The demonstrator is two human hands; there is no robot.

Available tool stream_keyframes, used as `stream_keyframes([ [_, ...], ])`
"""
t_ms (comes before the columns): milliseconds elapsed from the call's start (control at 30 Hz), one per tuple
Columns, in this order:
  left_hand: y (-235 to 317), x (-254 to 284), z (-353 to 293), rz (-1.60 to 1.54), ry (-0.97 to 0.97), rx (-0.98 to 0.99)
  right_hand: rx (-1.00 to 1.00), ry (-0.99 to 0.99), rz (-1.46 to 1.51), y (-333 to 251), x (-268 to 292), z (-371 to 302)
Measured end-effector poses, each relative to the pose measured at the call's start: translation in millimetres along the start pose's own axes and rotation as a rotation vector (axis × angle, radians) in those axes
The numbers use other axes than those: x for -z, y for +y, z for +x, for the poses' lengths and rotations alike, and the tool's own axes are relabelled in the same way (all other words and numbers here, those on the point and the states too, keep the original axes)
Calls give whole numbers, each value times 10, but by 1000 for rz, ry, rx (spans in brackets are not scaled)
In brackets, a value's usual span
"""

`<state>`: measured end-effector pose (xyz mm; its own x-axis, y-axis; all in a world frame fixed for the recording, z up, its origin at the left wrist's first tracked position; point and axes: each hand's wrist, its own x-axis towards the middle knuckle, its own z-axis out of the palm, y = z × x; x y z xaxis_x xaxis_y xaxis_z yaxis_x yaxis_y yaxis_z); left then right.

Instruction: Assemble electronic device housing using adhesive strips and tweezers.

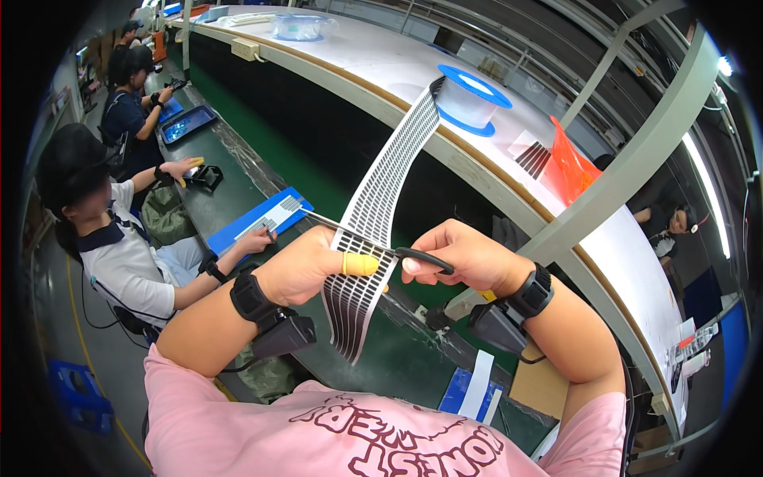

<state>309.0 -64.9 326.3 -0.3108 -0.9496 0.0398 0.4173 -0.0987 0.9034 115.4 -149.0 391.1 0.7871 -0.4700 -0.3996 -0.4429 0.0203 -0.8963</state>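
Cutting, seemingly; black-gridded strip [379, 191] is pinched by left hand [308, 266]; scissors [423, 257] beside it, gripped by right hand [467, 253]; straight snip likely needed.

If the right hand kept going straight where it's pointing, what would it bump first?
The right hand would probably bump the black-and-white gridded strip first, though depth is unclear.

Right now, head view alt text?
Left hand, thumb in a yellow finger cot, pinches a white strip of black rectangles; right hand holds black-handled scissors across it. The strip runs to a blue-flanged reel.
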Motion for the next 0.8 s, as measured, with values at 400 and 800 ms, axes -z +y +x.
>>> stream_keyframes([
  [400, -47, 31, -30, 126, 35, 45, -20, 5, -104, -51, -79, 82],
  [800, 861, -39, 594, 926, 157, -353, 175, 274, 241, 231, 205, -649],
])
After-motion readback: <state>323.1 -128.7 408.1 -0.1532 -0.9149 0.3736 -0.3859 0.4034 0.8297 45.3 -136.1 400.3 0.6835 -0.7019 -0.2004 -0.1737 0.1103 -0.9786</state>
